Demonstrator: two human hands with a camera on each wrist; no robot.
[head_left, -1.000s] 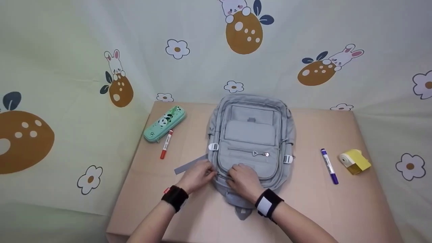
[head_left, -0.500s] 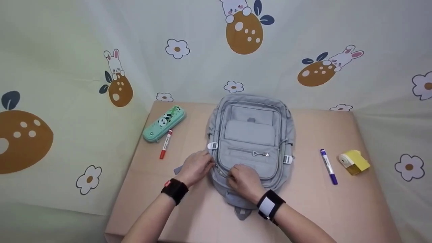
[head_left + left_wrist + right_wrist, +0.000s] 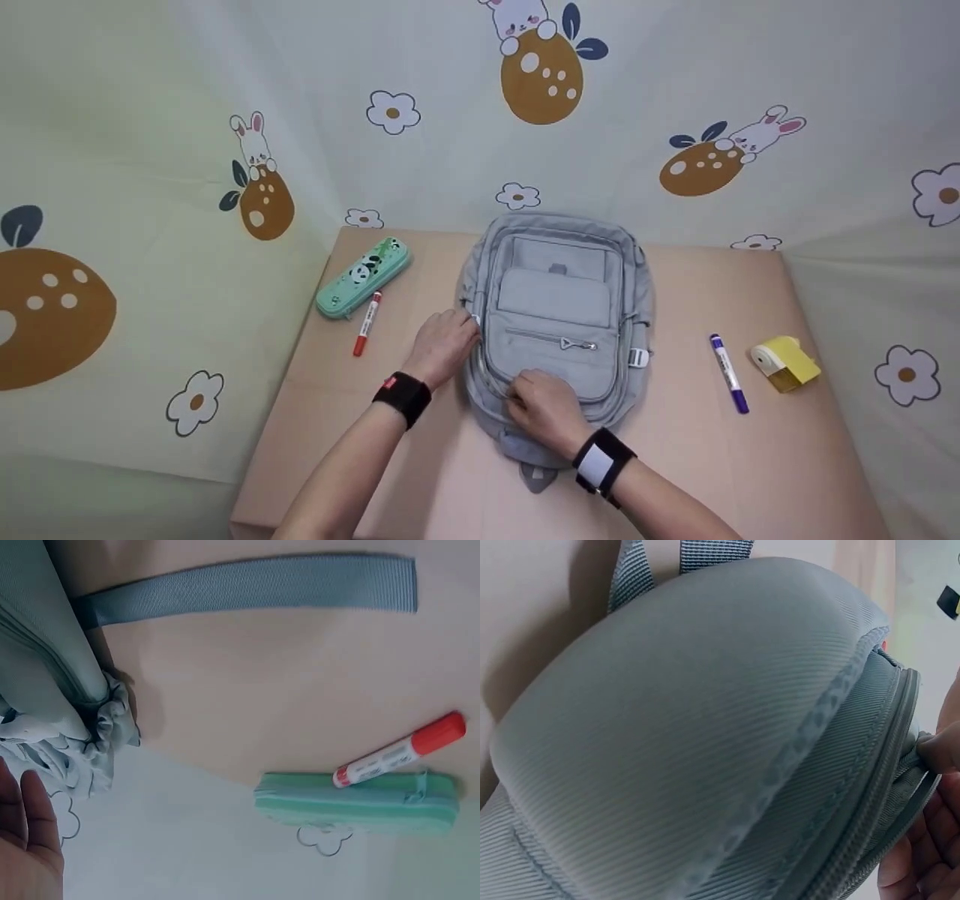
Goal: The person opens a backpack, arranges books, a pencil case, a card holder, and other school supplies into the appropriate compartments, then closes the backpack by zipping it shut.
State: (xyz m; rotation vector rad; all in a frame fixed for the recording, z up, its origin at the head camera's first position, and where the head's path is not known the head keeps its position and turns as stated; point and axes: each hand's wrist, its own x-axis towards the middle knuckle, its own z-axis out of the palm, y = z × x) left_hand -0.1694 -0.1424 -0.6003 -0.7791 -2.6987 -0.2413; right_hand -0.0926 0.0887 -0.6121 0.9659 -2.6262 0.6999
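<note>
A grey backpack (image 3: 555, 296) lies front up on the table, with its bottom end toward me. My left hand (image 3: 442, 346) is at the bag's left side by a white buckle, its fingers bent and pinching at the zipper line; the zipper pull itself is hidden under them. At the bag's lower front, my right hand (image 3: 551, 411) pinches the fabric edge beside the zipper. In the right wrist view, the thumb (image 3: 941, 750) presses on that edge, and the zipper teeth (image 3: 870, 817) part along it. The left wrist view shows only part of the left hand (image 3: 30, 832).
On the left lie a green panda pencil case (image 3: 364, 277) and a red marker (image 3: 367, 324). To the right are a blue-purple marker (image 3: 729, 373) and a yellow-and-white tape dispenser (image 3: 785, 364). A grey strap (image 3: 255, 586) sticks out from the bag's left side.
My left hand has moved up along the bag's left side, away from me, and the zipper gap behind it has lengthened. The right hand has stayed nearly in place.
</note>
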